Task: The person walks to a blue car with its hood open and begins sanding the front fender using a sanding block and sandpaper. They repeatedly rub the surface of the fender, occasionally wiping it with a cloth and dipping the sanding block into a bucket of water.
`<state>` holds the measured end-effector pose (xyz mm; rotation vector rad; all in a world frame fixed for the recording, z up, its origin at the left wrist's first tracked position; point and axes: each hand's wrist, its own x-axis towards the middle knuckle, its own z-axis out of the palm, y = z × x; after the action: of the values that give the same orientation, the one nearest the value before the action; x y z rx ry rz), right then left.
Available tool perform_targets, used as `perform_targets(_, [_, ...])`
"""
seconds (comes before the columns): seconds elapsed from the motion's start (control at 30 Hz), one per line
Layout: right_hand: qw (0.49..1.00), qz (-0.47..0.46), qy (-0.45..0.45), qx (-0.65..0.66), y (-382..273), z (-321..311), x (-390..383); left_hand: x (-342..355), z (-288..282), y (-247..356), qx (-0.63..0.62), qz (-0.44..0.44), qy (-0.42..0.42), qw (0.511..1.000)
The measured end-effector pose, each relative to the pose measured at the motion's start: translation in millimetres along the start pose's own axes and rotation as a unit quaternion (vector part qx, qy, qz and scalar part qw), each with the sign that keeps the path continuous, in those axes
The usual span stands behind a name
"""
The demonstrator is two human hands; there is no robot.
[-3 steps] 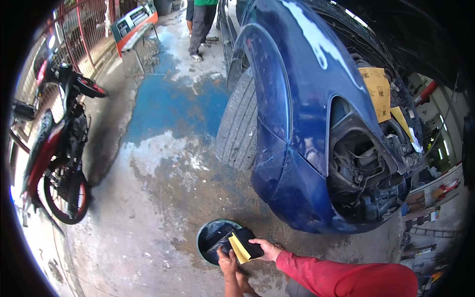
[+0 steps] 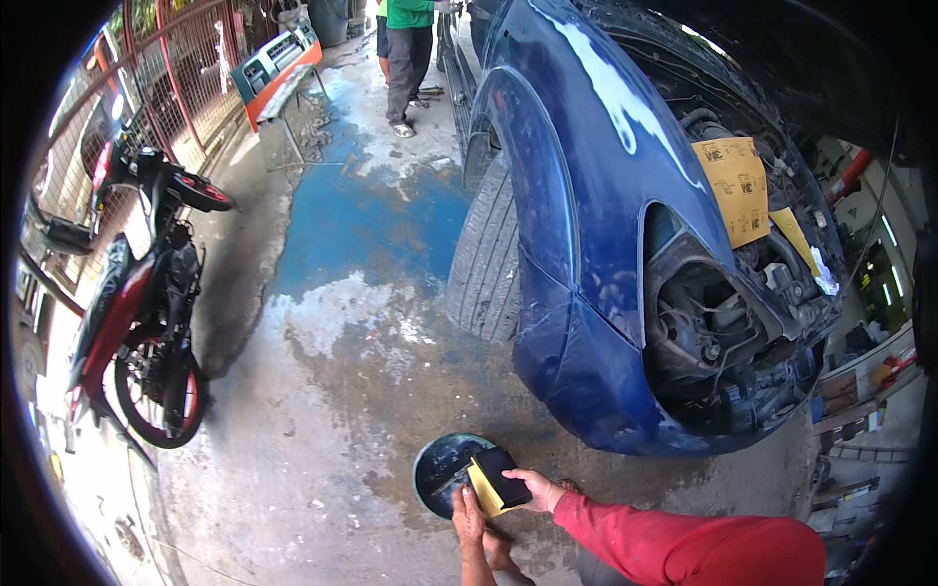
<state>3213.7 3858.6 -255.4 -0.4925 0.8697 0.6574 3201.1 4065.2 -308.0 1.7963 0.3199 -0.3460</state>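
My right hand (image 2: 535, 488), at the end of a red sleeve, grips a folded sheet of black sandpaper (image 2: 498, 464) with a yellow backing (image 2: 485, 493), thumb on the black face. At its lower left edge, my left hand (image 2: 468, 513) has its fingers curled on the same sandpaper. Both hands are over a round bucket (image 2: 435, 454) of dark liquid on the concrete floor. Just ahead and to the right is the blue car's front fender (image 2: 601, 234), with pale filler patches and an empty headlamp opening (image 2: 708, 332).
A red-and-black motorbike (image 2: 127, 322) stands at left beside a metal fence (image 2: 156, 68). An orange-and-grey panel (image 2: 269, 88) rests on a stand behind it. People (image 2: 408, 59) stand beyond the car's tyre (image 2: 484, 264). Yellow sheets (image 2: 733, 190) lie over the engine bay.
The view has turned slightly, so the motorbike, floor and people sit a little further right and lower in the picture. My hands keep their hold on the sandpaper above the bucket.
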Motion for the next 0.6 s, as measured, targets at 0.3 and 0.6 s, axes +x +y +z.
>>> perform_targets(0.3, [0.994, -0.062, -0.086, 0.008, 23.0, 42.9, -46.7, -34.7, -40.8, 97.3, -0.283, -0.269, -0.149, 0.908])
perform_targets(0.6, [0.995, -0.053, -0.064, -0.062, 8.0, 51.9, -93.1, -76.7, -39.9, 165.6, -0.237, -0.103, -0.186, 0.948])
